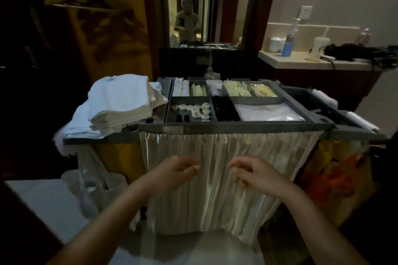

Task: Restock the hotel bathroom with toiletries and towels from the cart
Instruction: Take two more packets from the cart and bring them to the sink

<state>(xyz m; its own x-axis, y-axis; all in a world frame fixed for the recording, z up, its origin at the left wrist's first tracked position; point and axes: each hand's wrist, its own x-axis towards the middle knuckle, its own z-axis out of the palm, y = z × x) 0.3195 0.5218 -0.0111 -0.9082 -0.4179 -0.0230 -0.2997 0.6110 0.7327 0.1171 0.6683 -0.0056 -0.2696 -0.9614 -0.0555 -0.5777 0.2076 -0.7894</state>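
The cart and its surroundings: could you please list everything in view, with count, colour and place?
towels: one stack, white and beige, cart's left end.
tray: one, grey, divided, cart top.
round packets: several, pale, tray's front left compartment.
small bottles: many, dark, tray's middle compartment.
curtain: one, cream, cart's front.
plastic bag: one, clear, hanging low at left.
left hand, right hand: bare, loosely curled before the curtain, empty.

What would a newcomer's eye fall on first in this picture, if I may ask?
Most likely the grey tray on top of the cart, its compartments filled with small toiletries, in the middle of the view. Next, the pile of folded white towels at the tray's left end. Below, the left hand and right hand hang empty, fingers loosely curled, before the pleated cream curtain on the cart's front.
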